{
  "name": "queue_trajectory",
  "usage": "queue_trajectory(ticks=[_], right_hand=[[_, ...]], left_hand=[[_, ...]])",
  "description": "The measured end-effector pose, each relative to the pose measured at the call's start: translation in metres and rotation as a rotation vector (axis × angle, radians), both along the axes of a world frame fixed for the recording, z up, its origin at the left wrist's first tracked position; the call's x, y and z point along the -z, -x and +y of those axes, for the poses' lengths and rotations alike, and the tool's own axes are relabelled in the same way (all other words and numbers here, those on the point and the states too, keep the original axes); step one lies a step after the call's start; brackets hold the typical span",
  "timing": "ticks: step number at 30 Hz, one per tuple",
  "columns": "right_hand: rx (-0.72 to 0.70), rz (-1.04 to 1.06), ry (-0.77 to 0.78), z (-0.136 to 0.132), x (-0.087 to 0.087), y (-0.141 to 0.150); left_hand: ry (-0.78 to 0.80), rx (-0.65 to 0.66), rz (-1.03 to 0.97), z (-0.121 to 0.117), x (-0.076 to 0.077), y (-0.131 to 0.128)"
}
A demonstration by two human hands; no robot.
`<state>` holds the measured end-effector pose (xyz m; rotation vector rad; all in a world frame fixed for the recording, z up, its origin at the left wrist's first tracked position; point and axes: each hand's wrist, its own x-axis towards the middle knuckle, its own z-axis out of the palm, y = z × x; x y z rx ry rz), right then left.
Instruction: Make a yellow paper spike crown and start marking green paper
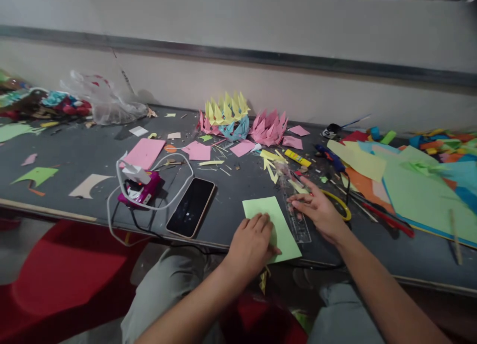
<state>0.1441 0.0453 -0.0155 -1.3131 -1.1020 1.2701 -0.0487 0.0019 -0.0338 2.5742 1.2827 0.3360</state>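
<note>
A light green sheet of paper [283, 229] lies at the table's front edge. My left hand [251, 239] rests flat on it, fingers stretched out and pressing the sheet down. My right hand [316, 207] is just right of the paper, over a clear plastic ruler [300, 229] that lies along the sheet's right side. Its fingers are partly curled, and a thin dark pen [297, 177] shows between them. Whether the fingertips also grip the ruler is hard to see. Under the right wrist is a yellow ring-shaped handle or tape roll [345, 210], partly hidden.
A phone [192, 207] and a purple power adapter [143, 190] with white cables are to the left. Folded paper crowns [227, 110] stand at the back. A glue stick [297, 158], a glue gun [330, 157] and coloured sheets [428, 200] lie right, with paper scraps around.
</note>
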Motion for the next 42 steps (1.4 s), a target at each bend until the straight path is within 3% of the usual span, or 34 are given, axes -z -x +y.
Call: queue_trajectory(ticks=[5, 10, 16, 23, 26, 28, 30, 33, 35, 42], right_hand=[[0.259, 0.228, 0.006, -0.003, 0.009, 0.007], [0.274, 0.246, 0.034, -0.009, 0.019, 0.016], [0.246, 0.280, 0.091, -0.008, 0.029, 0.033], [0.271, 0.064, -0.100, -0.004, 0.028, 0.019], [0.329, -0.123, -0.336, -0.004, 0.016, 0.002], [0.296, -0.417, -0.543, -0.004, 0.011, -0.008], [0.160, -0.794, -0.662, -0.003, 0.010, -0.013], [-0.169, -1.264, -0.625, -0.003, 0.018, -0.010], [-0.321, -1.431, -0.579, -0.004, 0.024, -0.003], [-0.369, -1.534, -0.574, -0.014, 0.025, 0.009]], left_hand=[[-0.047, -0.143, -0.014, -0.004, 0.000, 0.000], [-0.168, -0.075, -0.050, -0.007, 0.003, -0.002], [-0.106, -0.044, -0.026, -0.010, 0.010, -0.014], [-0.060, -0.107, 0.057, -0.008, 0.020, -0.020], [-0.031, -0.088, 0.069, -0.006, 0.021, -0.018], [-0.012, -0.030, 0.081, -0.004, 0.019, -0.016], [-0.011, 0.034, 0.090, -0.002, 0.017, -0.014], [-0.044, 0.131, 0.091, -0.002, 0.014, -0.013], [-0.090, 0.203, 0.073, -0.004, 0.013, -0.014], [-0.152, 0.242, 0.029, -0.012, 0.006, -0.015]])
